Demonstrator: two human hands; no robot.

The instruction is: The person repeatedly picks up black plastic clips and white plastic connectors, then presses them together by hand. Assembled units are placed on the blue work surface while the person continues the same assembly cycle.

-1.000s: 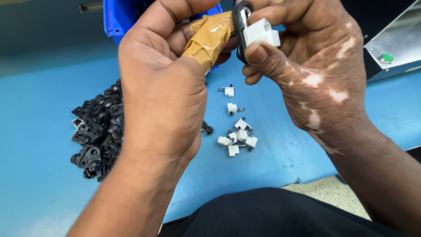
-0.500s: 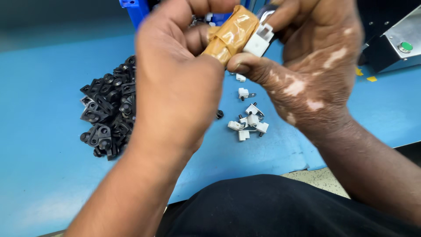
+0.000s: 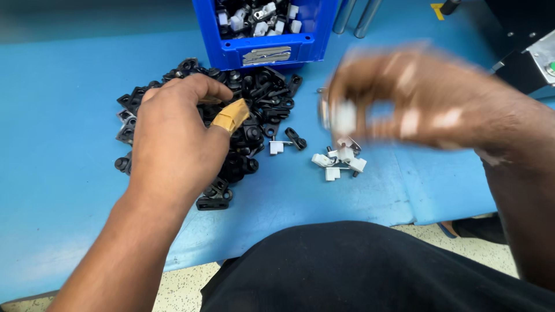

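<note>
While the left hand (image 3: 173, 136), its taped thumb curled in and fingers bent, rests palm-down on the heap of black plastic clips (image 3: 243, 115) at about ten o'clock on the blue surface (image 3: 58, 173), seemingly feeling for one piece, I cannot tell whether it grips any. Blurred at two o'clock, the right hand (image 3: 416, 98) pinches a small white piece (image 3: 344, 115), held above the loose white clips (image 3: 338, 162), with the blue bin (image 3: 269, 52) at twelve o'clock within reach.

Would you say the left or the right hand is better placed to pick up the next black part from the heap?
The left hand, probably: it rests right on the heap of black parts. The right hand, blurred, is raised beside the heap and seems to hold a white piece.
</note>
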